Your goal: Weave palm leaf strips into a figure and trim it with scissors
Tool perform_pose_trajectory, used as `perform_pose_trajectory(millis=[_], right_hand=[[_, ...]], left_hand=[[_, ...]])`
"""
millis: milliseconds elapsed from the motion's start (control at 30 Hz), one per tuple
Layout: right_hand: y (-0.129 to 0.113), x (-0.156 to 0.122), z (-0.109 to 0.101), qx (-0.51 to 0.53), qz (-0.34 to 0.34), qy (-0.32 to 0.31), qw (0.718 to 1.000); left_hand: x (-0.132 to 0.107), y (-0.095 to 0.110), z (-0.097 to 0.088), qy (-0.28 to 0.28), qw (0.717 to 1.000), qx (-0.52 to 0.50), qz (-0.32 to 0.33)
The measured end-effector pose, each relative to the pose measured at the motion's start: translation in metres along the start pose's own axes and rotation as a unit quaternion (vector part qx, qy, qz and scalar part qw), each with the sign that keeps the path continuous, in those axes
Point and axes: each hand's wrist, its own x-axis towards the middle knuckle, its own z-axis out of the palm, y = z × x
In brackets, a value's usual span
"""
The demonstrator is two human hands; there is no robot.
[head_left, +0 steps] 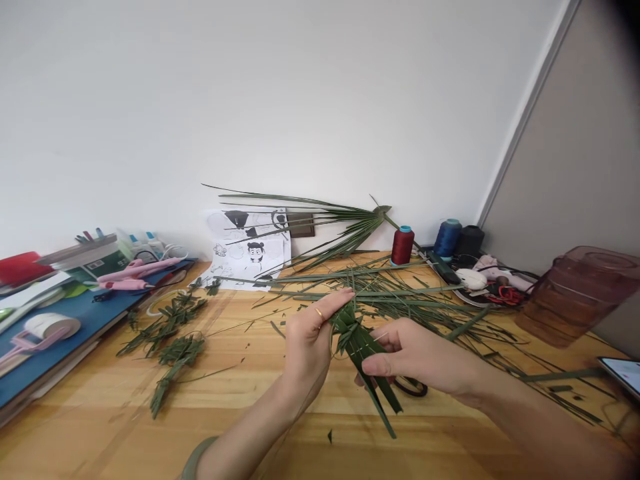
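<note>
Between my hands, above the table, is a green woven palm-leaf piece (356,337), with a knotted, folded upper part and long strips fanning down toward me. My left hand (311,333), a ring on one finger, is closed around its upper end from the left. From the right, my right hand (417,353) pinches the lower strips, thumb on top and fingers partly hidden behind. A thin pale thread or fibre crosses the strips by my right fingers. The black loop of a handle (413,387), perhaps scissors, shows below my right hand.
Loose leaf strips (400,293) cover the table's back. A fan palm leaf (350,220) leans on the wall beside printed drawings (250,250). Leaf-woven pieces (180,353) lie left. Thread spools (403,245), a pink jug (580,293) and a phone (623,373) stand or lie right.
</note>
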Motion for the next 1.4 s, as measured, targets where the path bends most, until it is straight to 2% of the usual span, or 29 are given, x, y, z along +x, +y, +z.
perform_pose_trajectory(millis=[167, 267, 433, 667, 733, 800, 933, 1067, 1167, 1400], right_hand=[[0.010, 0.000, 0.008, 0.182, 0.030, -0.051, 0.982], [0.015, 0.001, 0.010, 0.192, 0.025, -0.052, 0.980], [0.009, 0.000, 0.010, 0.121, -0.014, -0.053, 0.991], [0.000, -0.006, 0.009, 0.062, -0.050, -0.034, 0.996], [0.000, -0.006, 0.008, 0.024, -0.063, -0.025, 0.997], [0.001, -0.006, 0.005, -0.033, -0.074, -0.003, 0.997], [0.000, -0.004, -0.001, -0.162, -0.120, 0.049, 0.978], [-0.003, -0.003, -0.007, -0.229, -0.160, 0.049, 0.959], [-0.003, -0.003, -0.011, -0.243, -0.159, 0.058, 0.955], [0.000, 0.000, -0.015, -0.212, -0.131, 0.085, 0.965]], left_hand=[[-0.003, -0.005, -0.004, 0.022, 0.990, 0.090, 0.102], [-0.003, -0.004, -0.004, 0.032, 0.986, 0.107, 0.125], [-0.001, 0.001, -0.001, 0.029, 0.997, 0.051, 0.045], [-0.004, -0.002, -0.001, 0.019, 0.997, 0.069, 0.029], [-0.004, 0.002, 0.000, 0.020, 0.999, 0.048, -0.014], [-0.002, 0.007, 0.001, 0.018, 0.996, -0.019, -0.082], [0.003, 0.015, 0.006, -0.009, 0.964, -0.155, -0.217], [0.004, 0.016, 0.009, -0.059, 0.925, -0.239, -0.290], [0.003, 0.018, 0.009, -0.060, 0.911, -0.270, -0.304], [0.002, 0.026, 0.010, -0.069, 0.922, -0.274, -0.265]])
